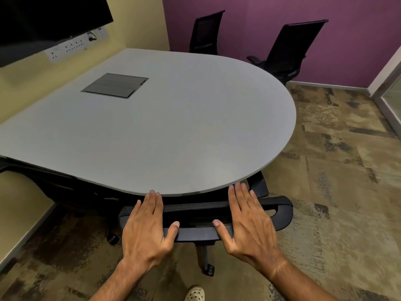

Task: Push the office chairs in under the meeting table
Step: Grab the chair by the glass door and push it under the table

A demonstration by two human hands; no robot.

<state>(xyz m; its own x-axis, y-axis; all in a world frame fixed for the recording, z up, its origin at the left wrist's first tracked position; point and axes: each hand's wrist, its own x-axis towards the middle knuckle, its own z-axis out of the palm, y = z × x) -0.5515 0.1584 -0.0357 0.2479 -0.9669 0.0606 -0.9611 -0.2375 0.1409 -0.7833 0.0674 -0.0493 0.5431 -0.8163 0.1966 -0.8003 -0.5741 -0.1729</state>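
Note:
A grey meeting table [173, 131] with a rounded end fills the middle of the view. Right below me a black office chair [280, 213] stands with its seat under the table's near edge; only its backrest top and wheeled base show. My left hand [147, 227] lies flat on the left part of the backrest top, fingers straight and pointing at the table edge. My right hand [249, 220] rests the same way on the right part. Both thumbs touch the backrest's rear bar. Two more black office chairs, one at the far side [206, 31] and one at the far right [290, 46], stand out from the table.
A dark cable hatch [115, 85] is set into the tabletop. A black screen [43, 22] and a socket strip [67, 47] hang on the yellow wall at left. Another dark chair [54, 183] sits under the table's left side. Patterned carpet [336, 170] spreads to the right, up to a glass door [392, 96].

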